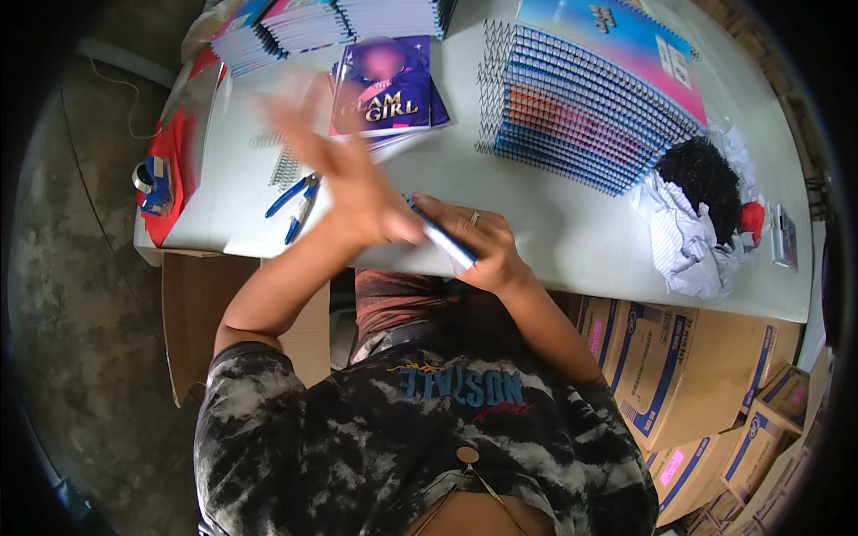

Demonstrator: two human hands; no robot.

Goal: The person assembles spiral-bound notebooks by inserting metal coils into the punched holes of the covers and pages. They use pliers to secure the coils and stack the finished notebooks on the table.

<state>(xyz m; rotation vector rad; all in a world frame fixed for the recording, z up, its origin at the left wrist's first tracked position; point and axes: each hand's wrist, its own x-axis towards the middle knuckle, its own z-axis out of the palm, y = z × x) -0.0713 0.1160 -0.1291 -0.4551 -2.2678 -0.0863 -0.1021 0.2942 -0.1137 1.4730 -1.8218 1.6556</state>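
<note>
My right hand (478, 239), with a ring on one finger, grips a thin notebook (449, 246) on edge by the table's near side. Its dark cover and white page edges show; the rest is hidden behind my hands. My left hand (335, 174) is lifted with its fingers spread, smeared by motion, its thumb side close to the notebook. Just left of my left wrist lie blue-handled pliers (297, 207). Wire binding coils (286, 163) lie beyond them, partly covered by the blurred fingers. Farther back are glossy purple covers (393, 85) in a small pile.
A tall stack of spiral notebooks (590, 107) fills the right back of the white table (572, 241); more notebook stacks (308, 31) stand back left. Crumpled white material (684, 237) and a black tangle (702, 183) lie right. Red sheeting (179, 152) hangs left. Cardboard boxes (657, 375) stand below.
</note>
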